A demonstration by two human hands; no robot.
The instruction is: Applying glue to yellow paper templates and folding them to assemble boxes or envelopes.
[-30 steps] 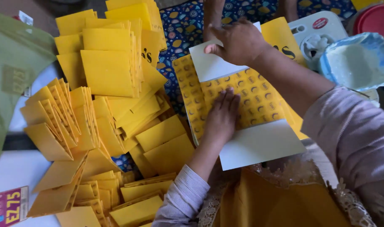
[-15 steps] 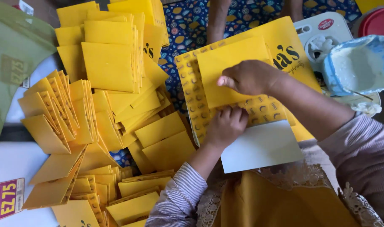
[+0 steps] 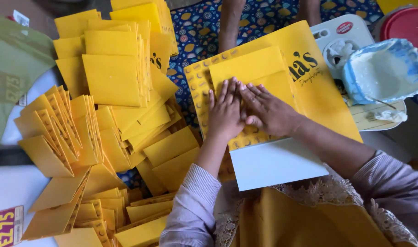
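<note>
Over a patterned blue cloth, a person's left hand (image 3: pixel 225 114) and right hand (image 3: pixel 268 111) lie flat, fingers spread, side by side on a folded yellow flap (image 3: pixel 250 66) atop a yellow printed sheet (image 3: pixel 319 100) whose white underside (image 3: pixel 275 164) shows below. Just beside it, a blue-rimmed bowl (image 3: pixel 383 68) holds white paste. Stacks of finished yellow envelopes (image 3: pixel 110 77) crowd the left.
</note>
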